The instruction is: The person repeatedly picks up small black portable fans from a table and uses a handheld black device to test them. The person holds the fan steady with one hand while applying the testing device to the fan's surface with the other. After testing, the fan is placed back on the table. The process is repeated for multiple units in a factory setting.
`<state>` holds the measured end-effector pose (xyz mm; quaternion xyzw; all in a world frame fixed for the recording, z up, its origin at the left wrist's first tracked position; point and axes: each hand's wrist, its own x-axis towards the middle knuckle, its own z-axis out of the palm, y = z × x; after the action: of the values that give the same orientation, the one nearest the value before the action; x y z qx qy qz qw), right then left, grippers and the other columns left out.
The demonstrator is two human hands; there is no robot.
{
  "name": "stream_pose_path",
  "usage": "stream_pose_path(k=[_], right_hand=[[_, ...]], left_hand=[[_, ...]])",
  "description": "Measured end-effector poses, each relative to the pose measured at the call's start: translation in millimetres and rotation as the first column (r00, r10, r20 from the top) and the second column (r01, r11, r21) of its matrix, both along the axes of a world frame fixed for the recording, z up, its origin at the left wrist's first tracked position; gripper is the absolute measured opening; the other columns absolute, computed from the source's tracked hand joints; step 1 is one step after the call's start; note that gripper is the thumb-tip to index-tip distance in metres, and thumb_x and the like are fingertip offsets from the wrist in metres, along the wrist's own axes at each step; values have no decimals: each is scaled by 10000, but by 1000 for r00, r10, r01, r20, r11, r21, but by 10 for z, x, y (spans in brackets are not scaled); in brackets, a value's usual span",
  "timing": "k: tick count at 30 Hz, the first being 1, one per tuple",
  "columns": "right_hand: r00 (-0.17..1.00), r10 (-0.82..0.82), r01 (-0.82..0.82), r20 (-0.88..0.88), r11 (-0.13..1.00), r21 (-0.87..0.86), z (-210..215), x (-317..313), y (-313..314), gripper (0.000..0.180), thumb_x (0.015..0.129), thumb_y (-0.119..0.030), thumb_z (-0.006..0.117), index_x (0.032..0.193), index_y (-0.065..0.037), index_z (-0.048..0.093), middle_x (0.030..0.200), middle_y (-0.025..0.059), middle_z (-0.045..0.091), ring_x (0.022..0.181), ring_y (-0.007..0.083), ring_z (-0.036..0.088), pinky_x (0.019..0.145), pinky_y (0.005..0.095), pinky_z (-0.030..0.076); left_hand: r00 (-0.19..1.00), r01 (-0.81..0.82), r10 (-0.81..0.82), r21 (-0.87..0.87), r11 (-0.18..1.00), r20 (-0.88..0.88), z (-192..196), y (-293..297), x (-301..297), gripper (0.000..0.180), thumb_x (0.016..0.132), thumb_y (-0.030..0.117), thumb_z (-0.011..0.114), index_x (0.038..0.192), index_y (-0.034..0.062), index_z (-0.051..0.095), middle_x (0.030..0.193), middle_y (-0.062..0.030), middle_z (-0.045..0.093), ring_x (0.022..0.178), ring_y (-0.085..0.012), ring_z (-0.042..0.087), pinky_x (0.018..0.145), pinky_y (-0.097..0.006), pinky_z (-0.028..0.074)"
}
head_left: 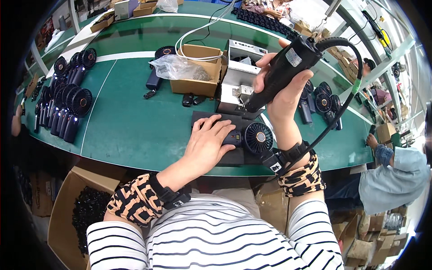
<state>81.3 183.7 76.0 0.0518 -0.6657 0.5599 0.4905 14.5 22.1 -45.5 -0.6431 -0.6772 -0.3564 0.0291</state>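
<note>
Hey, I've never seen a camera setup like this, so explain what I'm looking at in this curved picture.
This comes from a fisheye camera worn on a person's head, looking down, so straight edges bend near the rim. There is no robot: both bare hands belong to the wearer. The right hand grips a thick black corded tool, its lower end close to a metal box. The left hand lies over the handle of a dark handheld fan on a black pad. On the green table are also an open cardboard box, a clear plastic bag and similar fans grouped at the left.
</note>
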Motion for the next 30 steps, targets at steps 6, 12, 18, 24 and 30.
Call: stream_pose_path(k=[6, 12, 18, 24, 30], right_hand=[[997, -38, 35, 64, 999, 42, 105, 128, -98, 953, 831, -811, 311, 1358, -19, 353, 906, 132, 591, 493, 135, 522, 466, 257, 441], [991, -77, 77, 108, 997, 6, 64, 271, -267, 996, 808, -832, 316, 1371, -11, 327, 896, 128, 592, 496, 129, 528, 459, 245, 429], [994, -42, 46, 104, 998, -31, -4, 297, -289, 1004, 808, -829, 320, 1375, 0, 315, 892, 129, 591, 494, 133, 527, 454, 244, 431], [995, -44, 49, 88, 997, -55, -53, 286, -306, 996, 812, -823, 324, 1367, 3, 322, 884, 131, 587, 493, 135, 528, 445, 243, 431], [996, -36, 43, 77, 994, -97, -173, 267, -273, 986, 808, -823, 340, 1365, -10, 329, 861, 119, 575, 483, 137, 519, 442, 248, 430]], left_hand=[[1000, -3, 3, 7, 1000, 3, 17, -28, -10, 492, 775, 243, 735, 1211, 69, 588, 1278, -71, 569, 1258, -298, 450, 1034, -452, 320], [999, -9, 10, -42, 999, 35, 39, -28, 5, 514, 760, 243, 757, 1218, 86, 585, 1281, -56, 558, 1275, -280, 435, 1053, -442, 307], [1000, -8, 9, -29, 1000, 27, 36, -23, -3, 512, 765, 250, 755, 1218, 91, 578, 1286, -54, 553, 1275, -280, 432, 1053, -438, 309], [1000, -8, 9, -24, 1000, 29, 26, -8, -7, 505, 766, 252, 753, 1215, 99, 581, 1285, -47, 554, 1275, -276, 433, 1051, -433, 312], [999, -11, 13, -32, 999, 43, 58, -6, -3, 489, 764, 252, 750, 1199, 93, 592, 1283, -53, 557, 1273, -275, 435, 1053, -434, 311]])
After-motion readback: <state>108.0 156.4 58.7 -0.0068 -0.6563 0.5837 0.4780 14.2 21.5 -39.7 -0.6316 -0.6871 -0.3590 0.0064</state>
